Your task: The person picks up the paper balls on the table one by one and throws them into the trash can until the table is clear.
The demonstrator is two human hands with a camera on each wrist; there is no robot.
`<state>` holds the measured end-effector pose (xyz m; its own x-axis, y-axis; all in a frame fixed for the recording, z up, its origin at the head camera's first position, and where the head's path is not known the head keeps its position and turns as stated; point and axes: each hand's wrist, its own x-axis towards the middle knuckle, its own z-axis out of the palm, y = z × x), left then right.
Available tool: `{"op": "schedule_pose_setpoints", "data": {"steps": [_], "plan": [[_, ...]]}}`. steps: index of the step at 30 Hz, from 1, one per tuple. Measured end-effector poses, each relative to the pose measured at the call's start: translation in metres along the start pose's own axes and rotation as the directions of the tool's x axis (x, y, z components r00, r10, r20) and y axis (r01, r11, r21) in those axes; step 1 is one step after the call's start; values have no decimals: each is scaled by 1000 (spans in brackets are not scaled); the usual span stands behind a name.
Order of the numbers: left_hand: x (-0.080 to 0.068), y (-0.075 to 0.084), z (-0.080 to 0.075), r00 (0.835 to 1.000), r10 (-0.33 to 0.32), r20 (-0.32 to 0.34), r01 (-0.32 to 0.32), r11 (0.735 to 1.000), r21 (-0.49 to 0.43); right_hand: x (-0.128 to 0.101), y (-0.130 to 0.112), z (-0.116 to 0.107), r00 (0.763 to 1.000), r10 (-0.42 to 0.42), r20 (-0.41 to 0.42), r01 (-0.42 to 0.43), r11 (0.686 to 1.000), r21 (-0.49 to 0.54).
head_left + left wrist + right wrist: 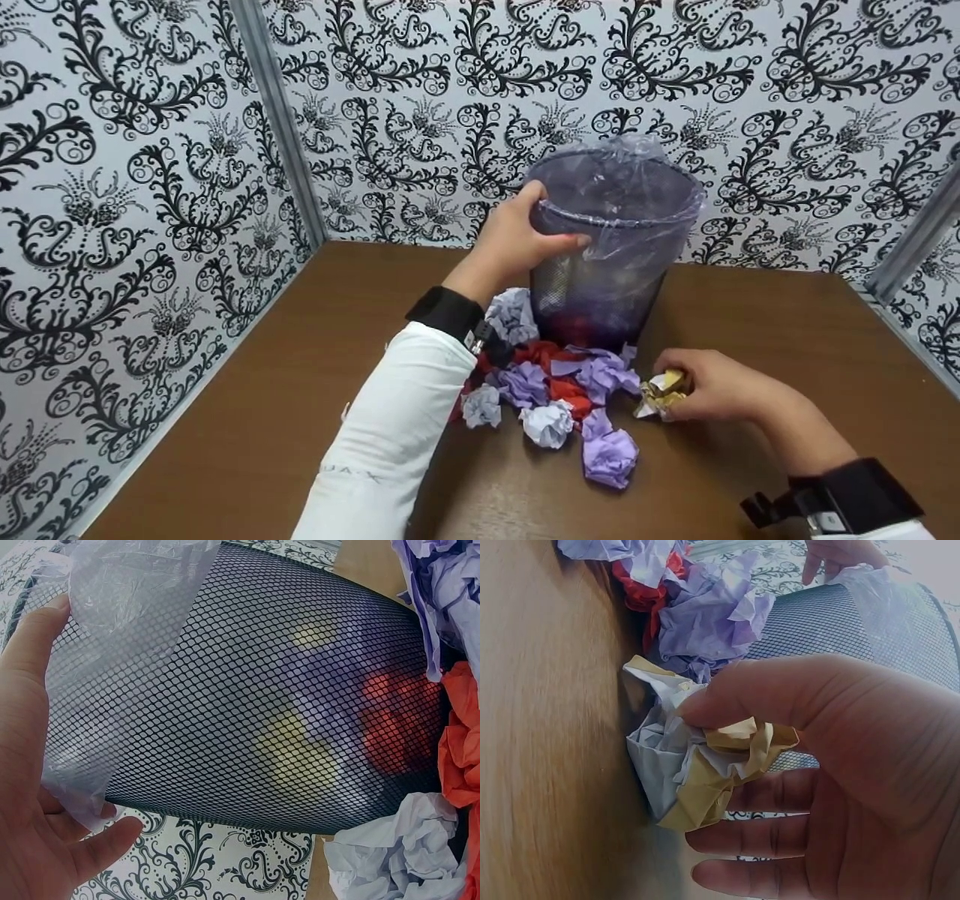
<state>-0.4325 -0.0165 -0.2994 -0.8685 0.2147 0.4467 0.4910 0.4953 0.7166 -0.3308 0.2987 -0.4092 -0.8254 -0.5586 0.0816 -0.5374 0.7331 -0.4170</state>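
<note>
A black mesh waste bin (555, 292) stands upright, with a clear plastic liner (667, 225) folded over its rim. My left hand (514, 232) holds the bin at the left of its rim, over the liner. In the left wrist view, yellow, purple and red paper shows through the mesh (225, 690). Low over the table at the bin's front right, my right hand (724, 386) pinches a crumpled yellow-and-white paper (694, 765) between thumb and fingers. Just left of it lies a pile of crumpled paper, with a purple piece (600, 375) nearest.
The pile on the brown table (300, 390) also holds red paper (566, 394), pale grey balls (547, 424) and a purple ball (611, 457) at the front. A larger grey ball (514, 315) lies against the bin's left side. Patterned wall panels (420, 127) rise behind and to the left.
</note>
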Motion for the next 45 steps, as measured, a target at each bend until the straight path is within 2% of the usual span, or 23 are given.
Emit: {"op": "schedule_pose_setpoints", "data": {"steps": [5, 12, 15, 19, 29, 35, 37, 41, 45], "plan": [[0, 0, 0, 1000, 8, 4, -8, 1000, -18, -2, -1, -7, 1000, -2, -22, 2, 1000, 15], [1, 0, -1, 1000, -15, 23, 16, 999, -36, -8, -4, -21, 997, 6, -77, -5, 1000, 15], [0, -1, 0, 1000, -7, 13, 7, 1000, 21, -11, -5, -26, 992, -7, -126, 9, 1000, 14], [0, -1, -2, 1000, -3, 3, 3, 997, 82, -15, -7, -33, 983, -29, -183, 33, 999, 17], [-1, 1, -3, 1000, -26, 12, 25, 998, 59, -23, -20, -53, 958, -80, -276, 87, 996, 13], [-3, 0, -5, 999, -39, 17, 38, 999, 39, -26, -24, -64, 951, -79, -298, 96, 994, 44], [-3, 1, -4, 999, -41, 24, 41, 999, 31, -29, -26, -70, 947, -84, -309, 105, 993, 53], [-2, 1, -2, 999, -34, 34, 33, 999, 8, -34, -33, -87, 927, -120, -354, 131, 991, 7], [-2, 0, -1, 1000, -11, 18, 11, 1000, 5, -33, -46, -108, 911, -121, -394, 124, 992, -16]]}}
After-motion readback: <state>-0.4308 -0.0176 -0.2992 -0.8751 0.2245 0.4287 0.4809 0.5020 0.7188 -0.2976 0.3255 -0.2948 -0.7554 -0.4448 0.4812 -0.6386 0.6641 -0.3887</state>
